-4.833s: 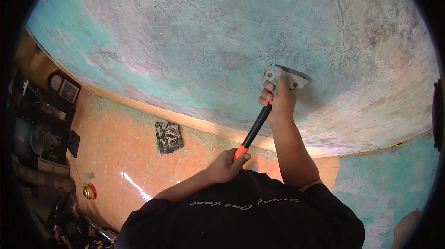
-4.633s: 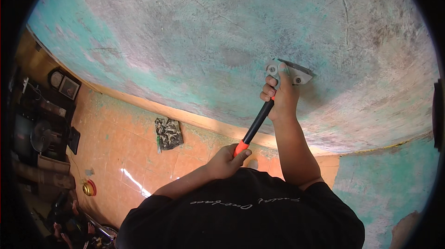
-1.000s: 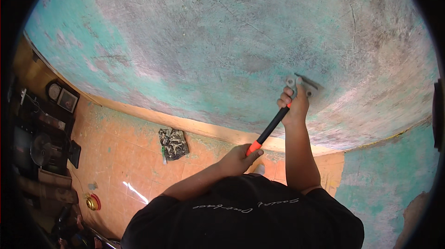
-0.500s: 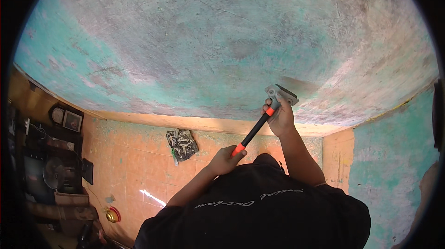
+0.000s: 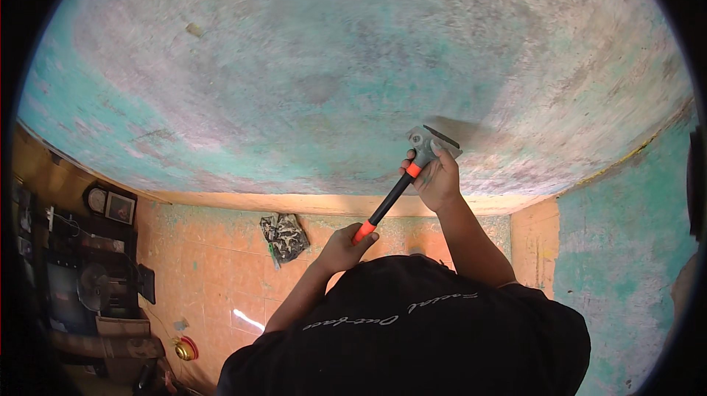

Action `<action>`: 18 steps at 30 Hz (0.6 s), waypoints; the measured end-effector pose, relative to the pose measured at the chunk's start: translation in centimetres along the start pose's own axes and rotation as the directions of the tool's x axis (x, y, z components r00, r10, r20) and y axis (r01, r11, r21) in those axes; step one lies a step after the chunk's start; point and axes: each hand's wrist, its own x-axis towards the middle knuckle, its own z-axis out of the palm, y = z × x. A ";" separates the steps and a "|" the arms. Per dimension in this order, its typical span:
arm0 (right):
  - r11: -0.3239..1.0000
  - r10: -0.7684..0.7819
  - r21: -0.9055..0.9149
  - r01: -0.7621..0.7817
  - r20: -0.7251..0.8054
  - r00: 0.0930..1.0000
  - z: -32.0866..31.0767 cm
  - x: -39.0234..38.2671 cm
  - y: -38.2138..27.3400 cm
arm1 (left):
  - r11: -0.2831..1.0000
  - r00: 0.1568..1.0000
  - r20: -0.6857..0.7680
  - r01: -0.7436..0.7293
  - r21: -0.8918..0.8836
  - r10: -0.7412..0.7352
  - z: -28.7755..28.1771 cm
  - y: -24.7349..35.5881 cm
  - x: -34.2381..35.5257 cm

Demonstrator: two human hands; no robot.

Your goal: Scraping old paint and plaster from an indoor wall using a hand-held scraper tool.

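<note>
I hold a long-handled scraper with a grey metal head [image 5: 428, 139], a dark blade and a black handle with orange bands. My right hand [image 5: 434, 182] is closed round the upper handle just below the head, thumb against the metal. My left hand [image 5: 345, 247] grips the orange lower end. The head is at the mottled turquoise and grey wall [image 5: 309, 79], casting a shadow to its right; I cannot tell if the blade touches it.
A crumpled dark patterned bag [image 5: 284, 237] lies on the orange tiled floor [image 5: 221, 256] by the wall's foot. Dark furniture [image 5: 59, 278] with a fan [image 5: 94, 285] and a framed picture [image 5: 119, 207] stands at left, near a small brass pot [image 5: 185, 348]. A turquoise wall [image 5: 618, 263] adjoins at right.
My view has shifted, and the scraper head with my right hand sits farther left in it than a second ago. Both hands keep their grip.
</note>
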 end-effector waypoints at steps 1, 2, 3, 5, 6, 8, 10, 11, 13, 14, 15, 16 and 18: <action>1.000 -0.002 0.005 0.002 -0.001 1.000 -0.6 0.1 -1.0 | 1.000 0.999 -0.031 -0.021 0.000 0.021 0.7 0.5 0.5; 1.000 0.011 0.023 -0.011 -0.017 1.000 -1.2 -0.1 -1.9 | 1.000 1.000 -0.026 -0.016 0.006 0.016 1.3 1.1 0.9; 0.999 0.026 0.043 -0.025 -0.033 0.999 -1.9 -0.1 -2.8 | 0.998 0.997 -0.066 -0.039 0.050 0.042 1.9 1.9 1.3; 0.996 0.047 0.082 -0.045 -0.022 0.999 -2.9 0.0 -4.6 | 0.994 0.993 -0.104 -0.051 0.101 0.061 3.0 3.8 2.0; 0.992 0.066 0.112 -0.065 -0.005 0.998 -3.4 0.1 -5.4 | 0.987 0.982 -0.164 -0.065 0.149 0.090 3.5 5.0 2.2; 0.984 0.078 0.155 -0.083 0.038 0.996 -3.8 0.2 -6.7 | 0.963 0.951 -0.259 -0.103 0.248 0.169 4.4 6.9 2.7; 0.975 0.094 0.195 -0.109 0.088 0.992 -4.4 0.5 -7.4 | 0.954 0.935 -0.313 -0.076 0.289 0.169 5.3 7.7 2.9; 0.963 0.116 0.229 -0.143 0.130 0.985 -4.6 0.8 -7.7 | 0.944 0.914 -0.361 -0.060 0.325 0.183 5.7 8.1 3.2; 0.944 0.148 0.268 -0.193 0.179 0.973 -5.2 1.2 -7.9 | 0.936 0.904 -0.394 -0.020 0.351 0.167 6.3 8.4 3.3; 0.933 0.152 0.287 -0.218 0.235 0.960 -5.6 1.4 -7.9 | 0.926 0.896 -0.414 0.006 0.379 0.163 6.5 8.5 3.2; 0.920 0.154 0.306 -0.244 0.290 0.945 -5.9 1.5 -7.8 | 0.914 0.887 -0.434 0.034 0.404 0.159 6.7 8.6 3.2; 0.904 0.153 0.331 -0.270 0.338 0.928 -6.1 1.5 -7.8 | 0.909 0.884 -0.443 0.051 0.414 0.152 6.9 8.3 3.1; 0.888 0.150 0.347 -0.301 0.400 0.904 -6.4 1.8 -7.9 | 0.906 0.864 -0.475 0.057 0.420 0.166 7.3 9.1 2.8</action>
